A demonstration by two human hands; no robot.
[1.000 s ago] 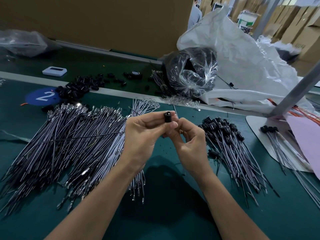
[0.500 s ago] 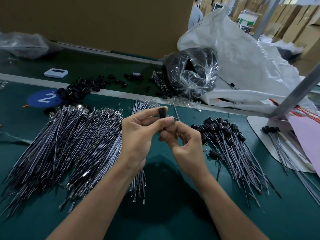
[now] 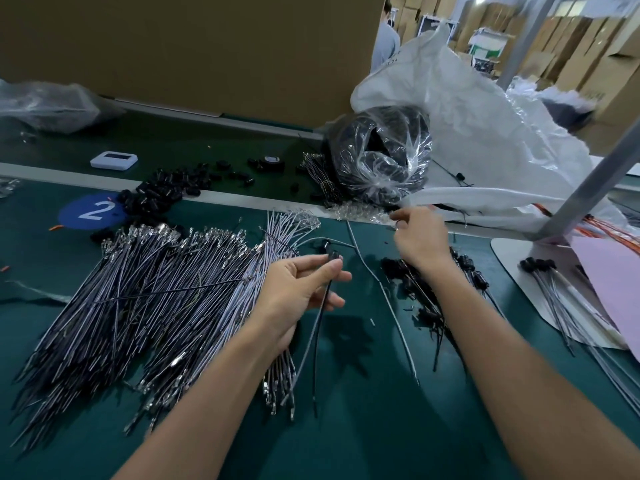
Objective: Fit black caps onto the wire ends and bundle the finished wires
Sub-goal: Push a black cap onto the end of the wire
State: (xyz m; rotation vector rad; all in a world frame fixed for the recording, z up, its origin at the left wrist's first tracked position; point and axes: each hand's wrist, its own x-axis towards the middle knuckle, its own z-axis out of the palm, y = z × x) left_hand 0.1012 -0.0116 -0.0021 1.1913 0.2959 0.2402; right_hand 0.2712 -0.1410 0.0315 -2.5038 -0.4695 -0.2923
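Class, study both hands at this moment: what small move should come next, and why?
Probably the right hand takes one of the clear pieces and carries it back. It reaches to them at the belt edge, though whether it is gripping yet is unclear, while the left hand pinches a black cap with its wire hanging.

Green-covered table (image 3: pixel 346 438):
- Large heap of grey uncapped wires with metal terminals (image 3: pixel 138 299): left.
- Loose pile of small black plastic caps (image 3: pixel 162 192): far left, beyond the heap and beside the round blue numbered sticker (image 3: pixel 86 211).
- Pile of black-capped wires (image 3: pixel 405 271): right of centre.
- Left hand (image 3: pixel 298 285): holds a single black-capped wire (image 3: pixel 333 254) between the heap and that pile.
- Clear plastic bag of black parts (image 3: pixel 381 154): far centre.
- White woven sack (image 3: pixel 485 126): behind the bag and to its right.
- White flat tray (image 3: pixel 505 251): right edge, carrying a few more capped wires (image 3: pixel 540 266).
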